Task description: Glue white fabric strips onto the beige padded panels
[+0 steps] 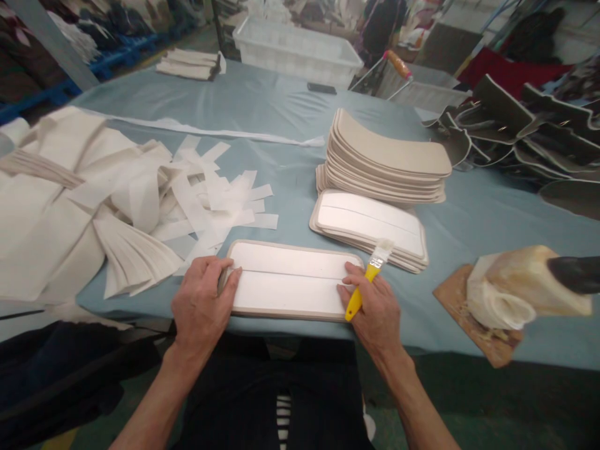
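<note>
1. Head view, front centre: long, beige-rimmed, round-cornered panel (290,284) with a white face split by a lengthwise line; lies flat near the front edge of a pale blue-green, sheet-covered table (281,159).
2. Left hand (202,299): curls round the panel's left end, thumb on the white face, fingers at the rim.
3. Right hand (379,306): grips a yellow-handled flat paintbrush (369,279), bristles pointing away; also rests fingertips on the panel's right end.
4. Handling, judged by look: probably light, stiff enough to stay flat, yet bendable, going by the bow in the tall stack of beige, round-cornered panels (387,156) behind. Seems smooth-faced, somewhat slippery, hardly fragile. Best held by both short ends, thumbs on top, mid-face left free.
5. Behind the right hand: low stack of white-topped, beige-rimmed panels (370,219); overlapped in view by the bristles, contact impossible to tell.
6. Left side: loose heap of thin, off-white strips (222,200). Far right: cream-coloured, crusted vessel (539,284) on a brown, flat board (452,294).
</note>
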`<state>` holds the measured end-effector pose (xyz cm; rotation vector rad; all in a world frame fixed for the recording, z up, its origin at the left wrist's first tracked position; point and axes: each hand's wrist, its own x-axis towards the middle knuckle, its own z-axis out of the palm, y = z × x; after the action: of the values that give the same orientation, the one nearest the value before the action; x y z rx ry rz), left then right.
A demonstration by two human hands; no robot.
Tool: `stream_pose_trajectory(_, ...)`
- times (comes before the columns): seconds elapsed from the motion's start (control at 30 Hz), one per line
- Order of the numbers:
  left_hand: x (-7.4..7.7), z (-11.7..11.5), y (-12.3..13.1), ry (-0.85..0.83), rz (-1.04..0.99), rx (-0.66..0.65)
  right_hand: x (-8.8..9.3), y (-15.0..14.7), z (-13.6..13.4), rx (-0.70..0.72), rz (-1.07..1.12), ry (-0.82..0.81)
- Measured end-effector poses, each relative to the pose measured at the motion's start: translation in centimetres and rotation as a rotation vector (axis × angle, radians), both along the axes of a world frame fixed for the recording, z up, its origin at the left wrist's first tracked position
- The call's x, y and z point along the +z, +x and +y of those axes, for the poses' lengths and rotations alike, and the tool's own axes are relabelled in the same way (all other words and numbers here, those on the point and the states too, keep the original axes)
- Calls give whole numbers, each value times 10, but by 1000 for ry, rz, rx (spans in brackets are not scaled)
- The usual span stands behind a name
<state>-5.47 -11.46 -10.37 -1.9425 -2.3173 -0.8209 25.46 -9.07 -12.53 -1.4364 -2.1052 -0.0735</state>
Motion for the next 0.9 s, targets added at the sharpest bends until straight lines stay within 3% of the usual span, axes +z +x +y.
stream_pose_trajectory(0.17, 0, -23, 20, 131, 114, -374, 3, -2, 1, 6, -19, 17)
stream_pose_trajectory(0.27, -7, -37, 34, 141, 114, -491, 0, 0, 2, 21, -49, 26)
stream_pose_trajectory(0.43, -21, -41, 38, 204, 117, -451, 5, 4, -2, 29, -44, 39)
stream_pose_trajectory(0.53, -23, -39, 37, 245, 101, -447, 21, -6, -13, 21, 138, 15)
stream_pose_trajectory(0.73, -27, -40, 36, 309, 57, -455, 63, -77, -23, 17, 937, -329)
stream_pose_trajectory(0.9, -33, -43, 36, 310, 18, -450, 66, -133, -5, 26, 1127, -503)
